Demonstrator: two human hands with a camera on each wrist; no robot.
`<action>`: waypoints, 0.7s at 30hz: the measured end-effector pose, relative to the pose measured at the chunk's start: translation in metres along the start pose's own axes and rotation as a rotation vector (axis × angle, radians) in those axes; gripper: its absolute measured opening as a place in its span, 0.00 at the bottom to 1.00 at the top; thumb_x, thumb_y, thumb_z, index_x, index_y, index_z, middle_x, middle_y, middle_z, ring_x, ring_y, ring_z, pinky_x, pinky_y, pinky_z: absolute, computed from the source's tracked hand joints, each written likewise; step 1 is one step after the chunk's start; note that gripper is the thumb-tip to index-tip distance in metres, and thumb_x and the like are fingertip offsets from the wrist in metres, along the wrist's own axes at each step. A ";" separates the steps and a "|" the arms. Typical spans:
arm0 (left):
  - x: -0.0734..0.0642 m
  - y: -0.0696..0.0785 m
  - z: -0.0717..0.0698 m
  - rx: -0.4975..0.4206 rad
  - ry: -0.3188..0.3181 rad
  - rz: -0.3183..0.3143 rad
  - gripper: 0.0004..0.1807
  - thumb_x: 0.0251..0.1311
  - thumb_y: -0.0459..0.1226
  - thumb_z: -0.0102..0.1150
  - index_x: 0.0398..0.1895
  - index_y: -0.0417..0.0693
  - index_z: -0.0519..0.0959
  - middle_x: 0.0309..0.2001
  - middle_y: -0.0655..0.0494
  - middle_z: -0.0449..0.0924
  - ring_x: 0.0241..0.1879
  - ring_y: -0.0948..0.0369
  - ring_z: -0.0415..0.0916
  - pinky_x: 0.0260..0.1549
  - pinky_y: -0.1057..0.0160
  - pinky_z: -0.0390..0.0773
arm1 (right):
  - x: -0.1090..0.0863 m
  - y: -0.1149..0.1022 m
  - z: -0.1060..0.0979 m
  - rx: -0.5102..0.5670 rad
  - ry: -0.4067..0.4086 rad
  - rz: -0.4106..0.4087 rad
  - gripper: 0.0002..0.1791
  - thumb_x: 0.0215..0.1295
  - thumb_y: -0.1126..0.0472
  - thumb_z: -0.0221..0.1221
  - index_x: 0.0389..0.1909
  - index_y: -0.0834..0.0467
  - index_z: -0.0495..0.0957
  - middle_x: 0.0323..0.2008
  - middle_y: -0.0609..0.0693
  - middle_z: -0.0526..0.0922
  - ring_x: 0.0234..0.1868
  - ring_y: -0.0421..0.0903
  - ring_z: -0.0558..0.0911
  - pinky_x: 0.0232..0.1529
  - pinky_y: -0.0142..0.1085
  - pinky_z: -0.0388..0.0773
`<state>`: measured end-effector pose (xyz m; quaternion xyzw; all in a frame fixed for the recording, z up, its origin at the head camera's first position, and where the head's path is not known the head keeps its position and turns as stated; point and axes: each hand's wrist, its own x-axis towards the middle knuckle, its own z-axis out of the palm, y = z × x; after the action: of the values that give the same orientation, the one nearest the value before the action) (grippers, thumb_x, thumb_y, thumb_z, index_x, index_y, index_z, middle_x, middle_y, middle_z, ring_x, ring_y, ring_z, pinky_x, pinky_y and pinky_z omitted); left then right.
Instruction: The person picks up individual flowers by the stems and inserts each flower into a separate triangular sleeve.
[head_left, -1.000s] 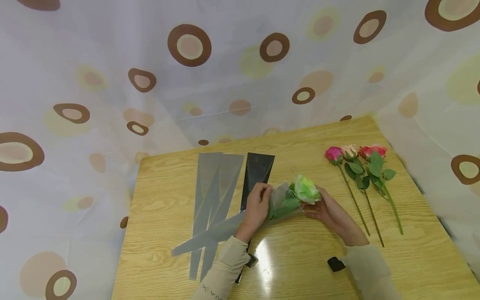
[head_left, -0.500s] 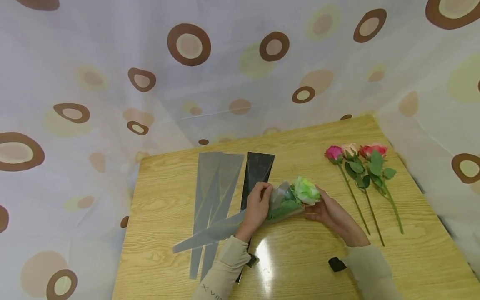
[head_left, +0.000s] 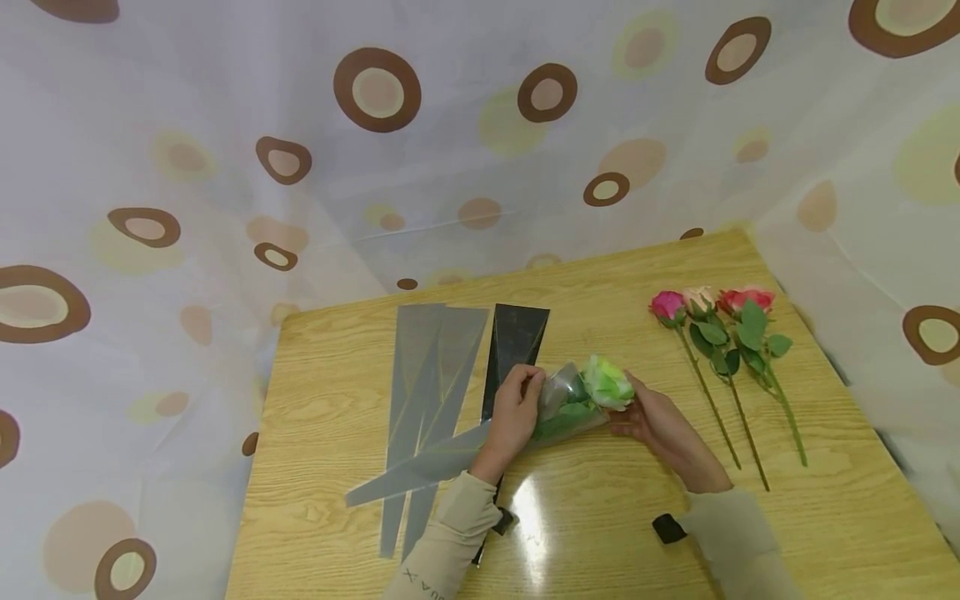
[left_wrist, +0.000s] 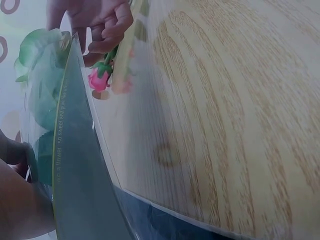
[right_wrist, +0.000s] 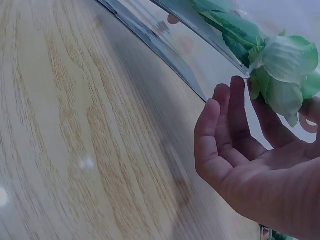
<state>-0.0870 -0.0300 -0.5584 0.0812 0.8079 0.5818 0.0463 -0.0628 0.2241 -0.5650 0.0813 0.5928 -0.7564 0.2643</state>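
A light-green artificial rose (head_left: 608, 383) lies slanted in a see-through wrapping sleeve (head_left: 420, 468), its bloom out past the wide end and its leaves inside. My left hand (head_left: 515, 410) grips the sleeve around its upper part. At the bloom, my right hand (head_left: 663, 429) holds the rose with thumb and fingers about its base. In the right wrist view, the right hand's fingers (right_wrist: 239, 107) curve beneath the green rose (right_wrist: 285, 67), the outer ones apart from it. Printed lettering runs along the sleeve (left_wrist: 80, 150) in the left wrist view.
Flat grey sleeves (head_left: 408, 358) and a black sleeve (head_left: 517, 333) lie on the wooden table (head_left: 322, 400), left of and behind the hands. At the right lie a magenta rose (head_left: 667, 306), a cream rose (head_left: 699, 300) and a red-pink stem (head_left: 750, 302). A patterned curtain (head_left: 465, 158) surrounds the table.
The green bloom has dipped slightly and shifted a little left towards the sleeve, the right hand moving with it. The left hand keeps its grip in nearly the same place.
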 end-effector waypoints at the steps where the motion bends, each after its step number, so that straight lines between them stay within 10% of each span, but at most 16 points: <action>1: 0.000 0.000 0.000 0.001 0.000 0.000 0.13 0.83 0.43 0.48 0.53 0.45 0.80 0.45 0.48 0.80 0.35 0.67 0.70 0.38 0.66 0.74 | 0.000 0.000 0.001 -0.005 0.009 -0.002 0.24 0.85 0.37 0.40 0.43 0.42 0.82 0.33 0.38 0.84 0.40 0.37 0.85 0.51 0.37 0.85; 21: 0.003 -0.001 0.002 -0.004 0.039 0.018 0.14 0.83 0.43 0.49 0.51 0.44 0.80 0.43 0.44 0.80 0.34 0.66 0.70 0.38 0.67 0.73 | 0.003 0.000 0.016 0.010 0.061 -0.011 0.24 0.85 0.37 0.40 0.41 0.42 0.82 0.31 0.39 0.79 0.36 0.37 0.83 0.49 0.37 0.86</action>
<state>-0.0894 -0.0274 -0.5597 0.0770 0.8068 0.5852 0.0256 -0.0626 0.2078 -0.5617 0.1025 0.5971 -0.7580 0.2416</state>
